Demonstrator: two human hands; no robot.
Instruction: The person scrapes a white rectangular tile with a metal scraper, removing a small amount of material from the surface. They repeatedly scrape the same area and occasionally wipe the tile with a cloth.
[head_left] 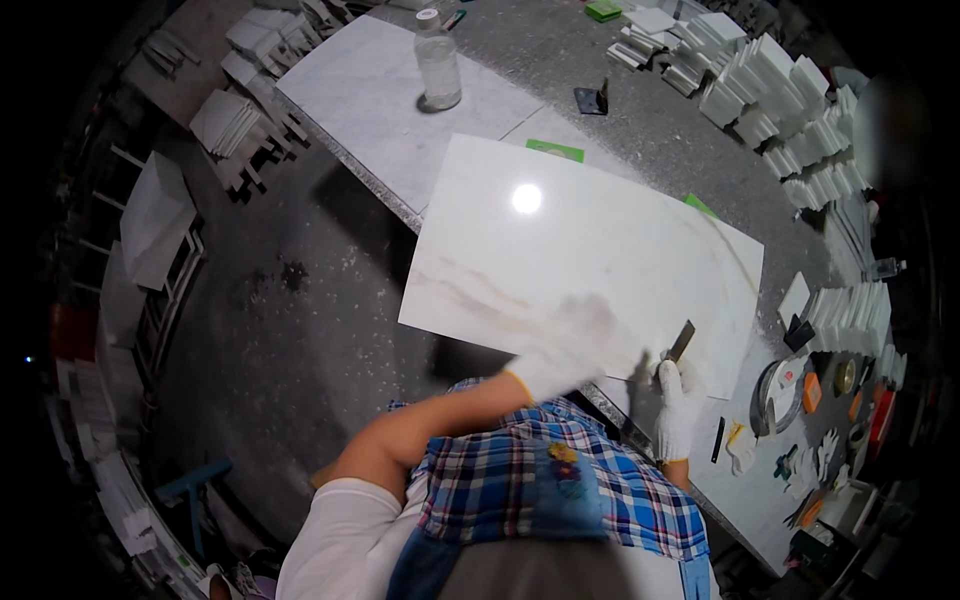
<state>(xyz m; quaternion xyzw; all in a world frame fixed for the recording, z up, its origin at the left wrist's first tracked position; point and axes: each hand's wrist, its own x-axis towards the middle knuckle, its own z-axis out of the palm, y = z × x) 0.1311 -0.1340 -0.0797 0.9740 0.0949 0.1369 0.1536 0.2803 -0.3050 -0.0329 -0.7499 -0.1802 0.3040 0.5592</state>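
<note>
A large glossy white slab (560,240) with faint brown veins lies tilted across the bench in front of me. My right hand (680,405), in a white knit glove, is closed round a flat, narrow metal scraper (683,341) that points up over the slab's near right part. My left hand (572,368), in a white glove with a yellow cuff, is over the slab's near edge. Motion smears its fingers, so I cannot make out their shape or whether they touch the slab. Green pieces (555,150) peek out from under the slab's far edge.
A clear bottle (437,65) stands on a pale slab (350,75) at the far left. Stacked white tiles (760,85) line the far right. Tape rolls (780,395), gloves (825,450) and small tools lie at the right. A small dark angled piece (593,98) sits behind the slab.
</note>
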